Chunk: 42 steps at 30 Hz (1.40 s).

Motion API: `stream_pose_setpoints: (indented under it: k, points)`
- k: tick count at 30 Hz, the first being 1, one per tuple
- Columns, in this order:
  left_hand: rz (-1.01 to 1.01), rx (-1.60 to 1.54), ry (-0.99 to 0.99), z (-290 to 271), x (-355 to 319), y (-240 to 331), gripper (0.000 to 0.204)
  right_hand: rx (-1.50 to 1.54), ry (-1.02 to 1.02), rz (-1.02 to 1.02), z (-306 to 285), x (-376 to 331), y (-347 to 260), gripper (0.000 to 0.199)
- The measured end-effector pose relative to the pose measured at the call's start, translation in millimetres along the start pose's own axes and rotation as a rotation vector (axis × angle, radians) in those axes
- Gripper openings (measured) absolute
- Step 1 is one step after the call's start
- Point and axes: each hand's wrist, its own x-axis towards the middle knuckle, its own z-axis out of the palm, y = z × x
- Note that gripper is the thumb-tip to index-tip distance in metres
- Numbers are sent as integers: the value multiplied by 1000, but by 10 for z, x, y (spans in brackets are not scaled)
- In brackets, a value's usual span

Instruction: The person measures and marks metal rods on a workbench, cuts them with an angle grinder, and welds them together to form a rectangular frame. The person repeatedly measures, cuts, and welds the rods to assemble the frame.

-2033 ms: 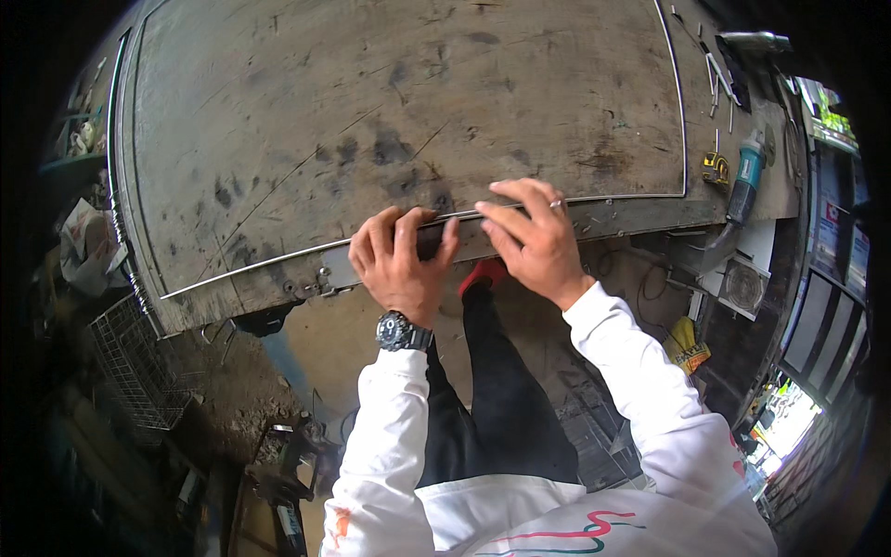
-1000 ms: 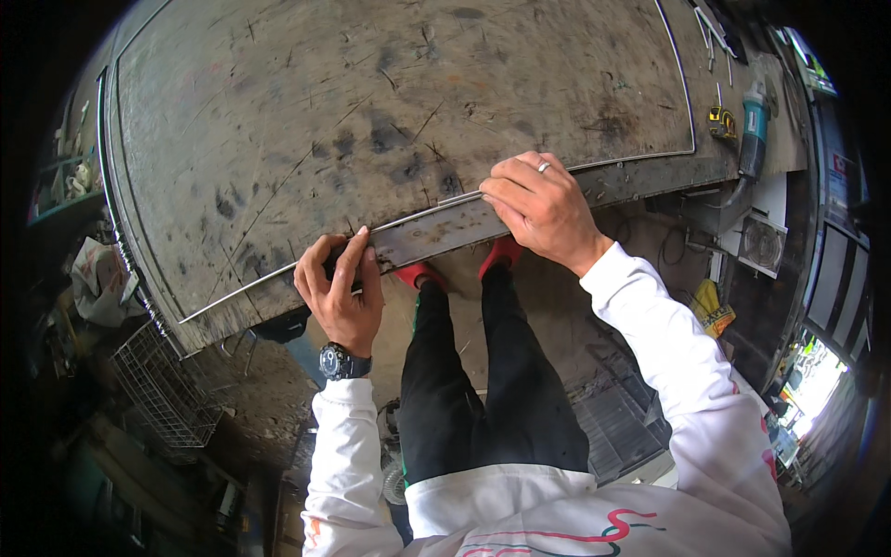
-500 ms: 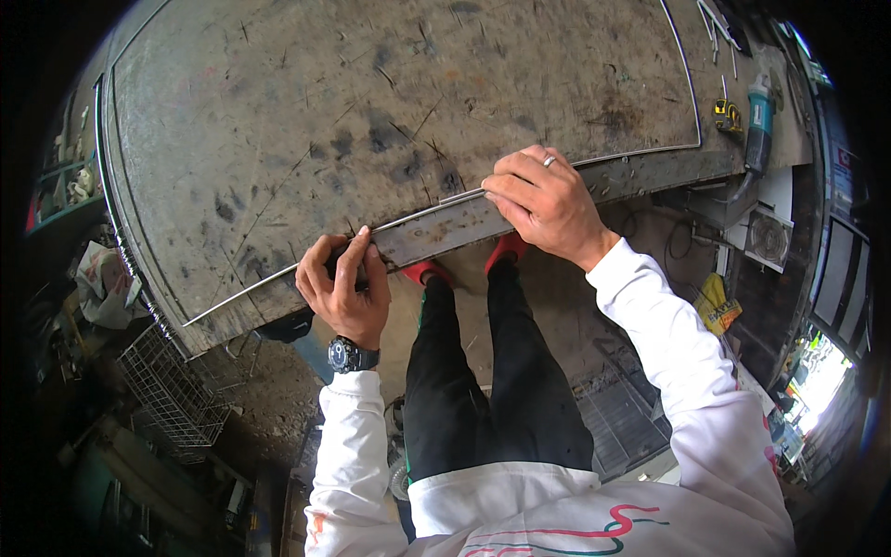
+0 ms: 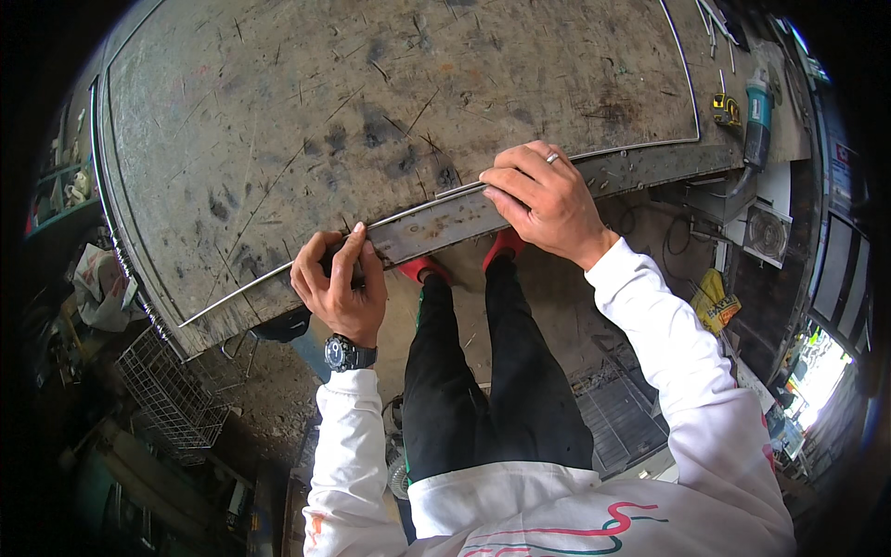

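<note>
A thin metal rod [image 4: 402, 214] runs along the near edge of the worn workbench [image 4: 278, 111]. My left hand [image 4: 343, 283] is closed at this rod, its fingertips pressed on it at the bench edge. Farther right, my right hand [image 4: 543, 200] pinches the rod where a second length, a bent rod [image 4: 640, 146], appears to lie alongside it. That bent rod continues right and turns away up the right side of the bench. Beneath both hands, a flat steel strip [image 4: 436, 232] lines the bench edge. The fingers partly hide the rods.
A teal angle grinder [image 4: 759, 116] and a yellow-black tape measure [image 4: 726, 110] lie at the bench's right end, with loose metal rods [image 4: 709, 28] beyond. Below the left corner stands a wire basket [image 4: 176, 390]. A yellow bag [image 4: 715, 302] is at the lower right.
My left hand has shifted very slightly left along the rod. My right hand keeps nearly the same place and grip.
</note>
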Motion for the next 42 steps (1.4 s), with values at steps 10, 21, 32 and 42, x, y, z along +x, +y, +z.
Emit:
stream_pose_setpoints:
  k: [10, 21, 32, 42]
  points:
    - [4, -6, 7, 27, 6, 7, 30, -9, 107, 85, -259, -127, 72, 25]
    - [29, -18, 20, 88, 41, 0, 28, -796, 494, 1321, -3447, -2605, 3908, 116]
    - [-64, -72, 50, 18, 34, 111, 29, 110, 194, 1424, -3400, -2219, 5198, 96]
    - [-100, -46, 67, -20, 17, 212, 32, 4, 180, 1298, -3382, -2361, 4480, 82]
